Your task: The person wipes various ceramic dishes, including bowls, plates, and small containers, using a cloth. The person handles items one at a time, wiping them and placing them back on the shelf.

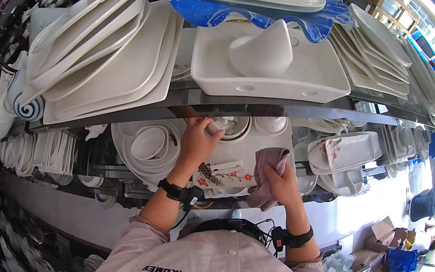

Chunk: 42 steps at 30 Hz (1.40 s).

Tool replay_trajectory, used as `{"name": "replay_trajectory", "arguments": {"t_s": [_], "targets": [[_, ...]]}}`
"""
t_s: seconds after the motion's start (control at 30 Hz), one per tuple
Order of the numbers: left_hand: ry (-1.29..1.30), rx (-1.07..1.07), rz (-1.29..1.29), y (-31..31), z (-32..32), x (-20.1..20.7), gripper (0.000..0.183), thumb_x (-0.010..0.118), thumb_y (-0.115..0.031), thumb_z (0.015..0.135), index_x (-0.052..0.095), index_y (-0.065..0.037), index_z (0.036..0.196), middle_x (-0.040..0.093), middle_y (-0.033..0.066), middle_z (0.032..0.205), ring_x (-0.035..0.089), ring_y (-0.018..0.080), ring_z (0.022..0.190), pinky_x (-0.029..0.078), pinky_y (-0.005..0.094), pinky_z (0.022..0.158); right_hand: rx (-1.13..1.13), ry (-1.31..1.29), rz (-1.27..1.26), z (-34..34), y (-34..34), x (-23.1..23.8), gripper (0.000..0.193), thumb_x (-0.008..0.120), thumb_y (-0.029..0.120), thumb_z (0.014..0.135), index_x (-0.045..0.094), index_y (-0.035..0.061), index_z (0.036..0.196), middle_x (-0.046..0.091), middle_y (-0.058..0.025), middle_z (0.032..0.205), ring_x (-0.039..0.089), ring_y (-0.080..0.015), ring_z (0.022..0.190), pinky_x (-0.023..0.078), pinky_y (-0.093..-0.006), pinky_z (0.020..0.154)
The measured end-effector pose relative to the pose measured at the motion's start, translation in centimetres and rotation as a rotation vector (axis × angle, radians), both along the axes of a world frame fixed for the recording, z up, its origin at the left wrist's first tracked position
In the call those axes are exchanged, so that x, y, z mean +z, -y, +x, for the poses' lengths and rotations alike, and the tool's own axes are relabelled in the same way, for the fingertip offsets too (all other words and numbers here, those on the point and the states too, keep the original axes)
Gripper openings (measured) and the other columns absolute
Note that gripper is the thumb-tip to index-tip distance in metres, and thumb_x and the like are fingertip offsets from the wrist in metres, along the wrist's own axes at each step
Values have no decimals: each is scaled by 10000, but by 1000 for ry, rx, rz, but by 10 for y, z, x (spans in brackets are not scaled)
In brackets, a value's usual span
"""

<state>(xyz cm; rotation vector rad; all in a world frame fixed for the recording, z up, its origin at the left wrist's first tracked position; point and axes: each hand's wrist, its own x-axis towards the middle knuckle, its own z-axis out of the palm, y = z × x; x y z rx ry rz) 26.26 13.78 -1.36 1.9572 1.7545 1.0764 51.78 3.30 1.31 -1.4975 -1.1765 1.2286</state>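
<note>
My left hand [200,142] reaches onto the lower shelf, its thumb and fingers closed on the near-left rim of a white bowl [239,133]. Smaller white ceramic pieces sit in that bowl, partly hidden by the shelf above. In my right hand [281,184] is a bunched mauve cloth [269,165], gripped beside a white rectangular platter [248,152]. Red flowers and dark branches decorate the platter's near end. To the left of my left hand, stacked round white plates [121,150] carry a small white bowl [148,143].
Overhead, a dark shelf edge [222,105] holds leaning white plates [120,75], a deep rectangular dish [268,92] and a blue wavy-rimmed dish [201,11]. A flowered rectangular dish [352,149] stands to the right. Cardboard boxes [381,234] sit on the floor at far right.
</note>
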Motion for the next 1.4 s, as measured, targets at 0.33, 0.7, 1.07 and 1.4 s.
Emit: {"name": "replay_trajectory", "arguments": {"t_s": [0.33,0.7,1.07,1.4], "targets": [[19,2,74,6,2,17,427,798,-373,856,701,-31,1093,595,160,1132,633,355,1022,528,422,853,12,45,21,-1,-1,1,357,658,231,960,641,-31,1201,722,-139,1066,653,-201,1004,502,-363,920],[124,2,141,21,-5,42,352,781,-292,893,700,-35,1119,563,91,1042,532,156,667,465,310,622,37,16,20,-7,-1,3,346,649,207,962,635,-29,1215,722,-118,1080,645,-186,1015,500,-351,924],[320,-177,-17,74,7,21,298,742,-215,930,684,-16,1144,542,71,1064,512,115,632,448,271,593,103,-10,54,-25,-11,-1,298,655,210,958,646,-25,1142,710,-88,1022,629,-160,961,505,-343,879],[-4,-202,-154,76,-15,-6,342,728,-265,934,673,-27,1174,646,130,1041,668,299,781,527,388,721,137,109,40,-34,-22,-6,294,645,222,954,646,-21,1120,718,-121,1003,648,-172,954,509,-356,871]]}}
